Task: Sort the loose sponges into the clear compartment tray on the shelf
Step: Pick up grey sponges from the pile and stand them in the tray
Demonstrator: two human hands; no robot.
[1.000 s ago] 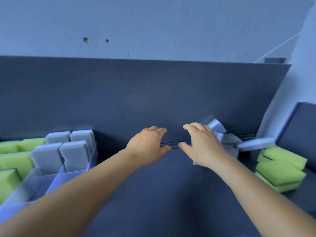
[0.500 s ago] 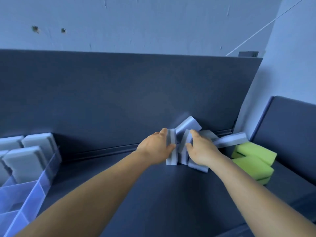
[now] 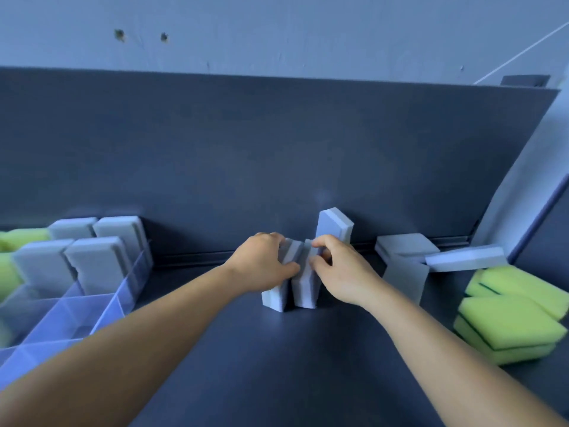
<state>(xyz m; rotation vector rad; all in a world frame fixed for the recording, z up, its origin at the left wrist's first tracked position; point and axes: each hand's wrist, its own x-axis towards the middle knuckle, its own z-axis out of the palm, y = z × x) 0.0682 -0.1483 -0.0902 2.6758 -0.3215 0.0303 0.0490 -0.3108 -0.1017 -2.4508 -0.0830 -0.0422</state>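
Observation:
Two grey sponges stand on end at the middle of the dark shelf. My left hand (image 3: 264,266) grips the left grey sponge (image 3: 275,295); my right hand (image 3: 337,271) grips the right grey sponge (image 3: 304,291). A third grey sponge (image 3: 334,224) stands upright just behind my right hand. The clear compartment tray (image 3: 92,312) sits at the left, with several grey sponges (image 3: 92,263) and green sponges (image 3: 12,238) standing in its far compartments; its near compartments hold nothing I can see.
More loose grey sponges (image 3: 406,260) lie jumbled at the right against the back panel. A stack of green sponges (image 3: 508,318) sits at the far right. A dark back panel (image 3: 277,149) closes off the shelf behind.
Both hands have pulled two grey sponges out of the pile toward the left and stood them on end. The view has swung back left, showing more of the tray.

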